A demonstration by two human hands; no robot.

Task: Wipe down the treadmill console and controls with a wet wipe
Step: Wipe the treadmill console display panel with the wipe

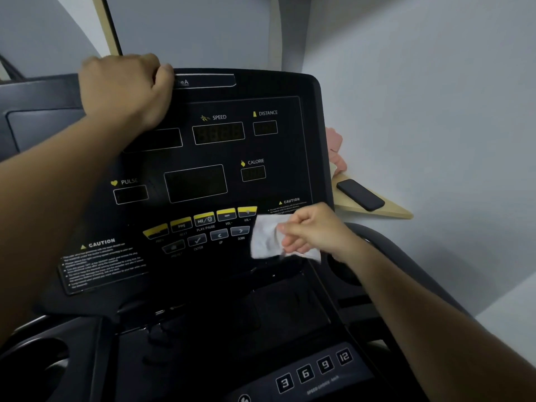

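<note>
Black and glossy, the treadmill's upright console panel (203, 158) fills the middle of the head view, its dark display windows labelled SPEED, DISTANCE, CALORIE and PULSE. The person's left hand (124, 88) is clamped over the panel's upper left corner, fingers curled over the top edge and thumb lying along it beside a small logo plate. The right hand (310, 230) grips a crumpled white wet wipe (266, 237), pinching it between thumb and bent fingers; the wipe is pressed against the lower right part of the panel, just right of the row of yellow-topped media buttons (203, 220) and the grey arrow buttons (229, 233) beneath them (its upper edge sits just below the small right-hand CAUTION label). A larger white-lettered caution sticker (101, 265) lies at the panel's lower left. Below the panel, a dark recessed tray (261, 309) opens, and lower still a strip of numbered speed keys (314, 369) reads 3, 6, 9, 12. A round cup holder (37, 361) shows at the lower left. To the right of the console, a black phone (360, 194) lies flat on a pale wooden table (391, 211), near a pink cloth-like object (336, 149) partly hidden by the console's edge.
</note>
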